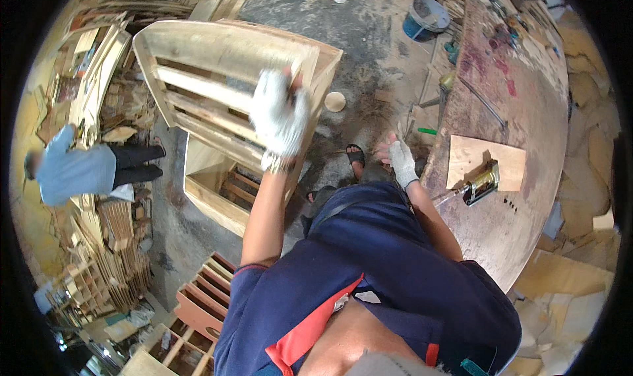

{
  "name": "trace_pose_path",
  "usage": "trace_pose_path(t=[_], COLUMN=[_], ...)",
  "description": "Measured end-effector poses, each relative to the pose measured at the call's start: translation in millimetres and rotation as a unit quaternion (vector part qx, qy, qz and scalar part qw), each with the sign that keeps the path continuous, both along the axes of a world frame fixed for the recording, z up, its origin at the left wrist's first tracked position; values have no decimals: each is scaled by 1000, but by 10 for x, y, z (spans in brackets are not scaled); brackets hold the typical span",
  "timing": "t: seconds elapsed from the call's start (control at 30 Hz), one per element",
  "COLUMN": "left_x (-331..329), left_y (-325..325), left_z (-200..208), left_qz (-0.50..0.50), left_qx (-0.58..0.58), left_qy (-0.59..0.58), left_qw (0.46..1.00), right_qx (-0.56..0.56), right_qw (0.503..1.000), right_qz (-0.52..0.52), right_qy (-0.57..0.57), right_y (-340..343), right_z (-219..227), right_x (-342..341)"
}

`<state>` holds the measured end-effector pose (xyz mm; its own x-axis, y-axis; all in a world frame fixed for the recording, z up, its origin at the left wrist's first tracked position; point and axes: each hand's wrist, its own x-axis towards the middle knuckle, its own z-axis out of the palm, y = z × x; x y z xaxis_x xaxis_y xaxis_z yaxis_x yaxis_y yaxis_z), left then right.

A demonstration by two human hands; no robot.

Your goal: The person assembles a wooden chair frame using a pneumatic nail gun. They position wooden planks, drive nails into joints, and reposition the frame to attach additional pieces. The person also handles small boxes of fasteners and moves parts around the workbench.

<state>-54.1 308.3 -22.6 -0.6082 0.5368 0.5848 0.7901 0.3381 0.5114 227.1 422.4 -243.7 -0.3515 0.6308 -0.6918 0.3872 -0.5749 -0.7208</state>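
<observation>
Well to the left of the left hand, a co-worker (82, 168) in a light-blue shirt stands by stacked timber (119, 224). Nearer, between that person and the left hand, and reaching under it, stands a large pale wooden frame (224, 43): a broad plank along its far edge, slats (204, 89) across its middle, and a boxy section (217, 206) toward the wearer. It looks stiff, bulky and fairly heavy, awkward for one hand. The bare, dry wood should not be slippery, though edges may splinter. The thinner slats are probably its weakest parts; the solid end panel (322, 79), just right of the left hand, or the broad plank seems the sounder hold.

The left hand (280, 112), in a white glove, is over the frame's right end, blurred; whether it grips the wood or something small cannot be told. To its right, well apart, the right hand (399, 157), gloved with bare fingertips, is loosely spread and appears to hold nothing. Just right of it is a workbench (544, 132), bearing a thin board (461, 155) and a gold-and-black tool (486, 180).
</observation>
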Motion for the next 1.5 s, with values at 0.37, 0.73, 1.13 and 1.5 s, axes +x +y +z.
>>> trace_pose_path(t=[0.37,0.73,1.13,1.5], left_x=[27,2216,2660,1013], left_y=[112,-4046,-4502,-4454], left_z=[-1181,-2863,-3738,-4745], left_qz=[-76,314,414,335], left_qx=[-122,-15,143,-29], left_qy=[-117,-596,-657,-645], left_qw=[983,739,613,686], right_qx=[-13,11,304,276], right_qw=[992,939,759,745], right_qz=[125,342,570,573], right_qy=[-25,-43,-76,-200], right_y=[-43,-448,-1295,-1473], right_z=[-76,76,330,282], right_x=[95,-621,-835,-420])
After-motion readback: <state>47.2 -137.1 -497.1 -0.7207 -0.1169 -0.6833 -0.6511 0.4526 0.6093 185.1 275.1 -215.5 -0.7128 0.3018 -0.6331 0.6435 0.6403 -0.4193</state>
